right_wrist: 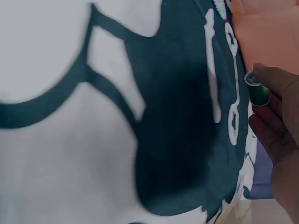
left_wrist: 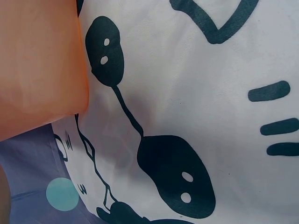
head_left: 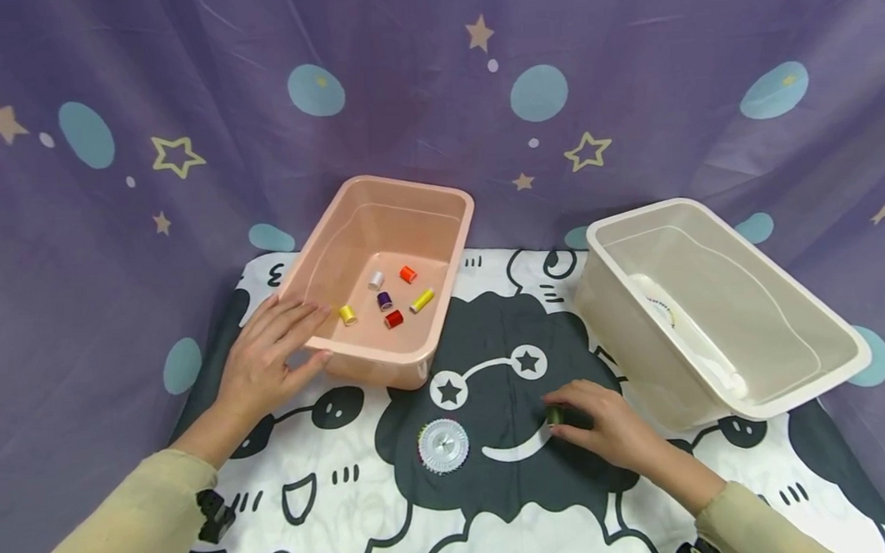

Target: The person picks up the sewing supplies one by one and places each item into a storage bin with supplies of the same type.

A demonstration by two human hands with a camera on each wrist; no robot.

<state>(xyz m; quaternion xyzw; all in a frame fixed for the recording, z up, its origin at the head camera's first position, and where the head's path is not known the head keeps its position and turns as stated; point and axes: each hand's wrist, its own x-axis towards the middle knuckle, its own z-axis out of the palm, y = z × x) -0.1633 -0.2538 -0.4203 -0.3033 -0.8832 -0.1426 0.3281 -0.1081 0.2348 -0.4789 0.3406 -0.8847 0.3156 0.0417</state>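
Note:
My right hand (head_left: 608, 426) pinches a small green thread spool (right_wrist: 258, 91) between thumb and fingers, above the dark patch of the cloth. On the near left corner of the pink bin (head_left: 386, 351) rests my left hand (head_left: 270, 352), its fingers fairly straight over the rim. Inside that bin lie several small thread spools: a white spool (head_left: 376, 281), an orange spool (head_left: 408, 274), a purple spool (head_left: 384, 300), a red spool (head_left: 394, 319) and yellow ones, one of them a longer yellow spool (head_left: 422, 301). The left wrist view shows only a sliver of hand at its edge.
A round wheel of pins (head_left: 444, 446) lies on the patterned cloth (head_left: 378, 480) between the hands. At the right stands a cream bin (head_left: 633, 325) holding another pin wheel (head_left: 662, 311) and a white item, partly hidden by its wall. A purple curtain (head_left: 417, 77) hangs behind.

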